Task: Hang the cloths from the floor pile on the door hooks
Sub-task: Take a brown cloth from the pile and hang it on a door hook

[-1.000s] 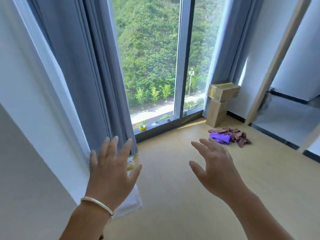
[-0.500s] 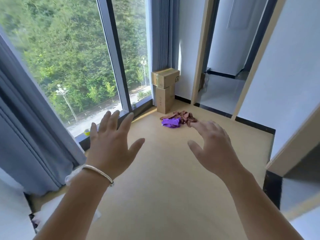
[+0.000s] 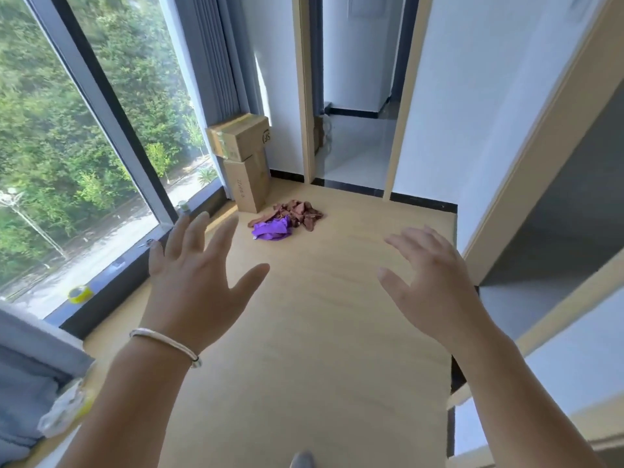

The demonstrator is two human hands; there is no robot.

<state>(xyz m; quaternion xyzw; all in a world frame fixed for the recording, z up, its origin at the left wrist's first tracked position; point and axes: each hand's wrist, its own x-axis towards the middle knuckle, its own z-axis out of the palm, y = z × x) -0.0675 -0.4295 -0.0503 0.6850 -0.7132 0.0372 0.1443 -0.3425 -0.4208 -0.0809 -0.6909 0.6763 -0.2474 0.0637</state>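
A small pile of cloths lies on the wooden floor near the far wall: a purple cloth (image 3: 271, 229) in front and crumpled brown cloths (image 3: 297, 212) behind it. My left hand (image 3: 196, 278) is raised in front of me with fingers spread and holds nothing; a silver bracelet circles its wrist. My right hand (image 3: 429, 282) is also raised, palm down, fingers relaxed and empty. Both hands are well short of the pile. No door hooks are visible.
Two stacked cardboard boxes (image 3: 244, 163) stand in the corner just left of the pile. A large window (image 3: 67, 146) with grey curtains runs along the left. An open doorway (image 3: 354, 130) lies beyond the pile, another door frame (image 3: 526, 184) at right. Yellow tape roll (image 3: 80, 293) on the sill.
The view has swung right and moved forward: the cloth pile now sits nearer the centre and both doorways have come into sight. Both hands stay raised and empty.
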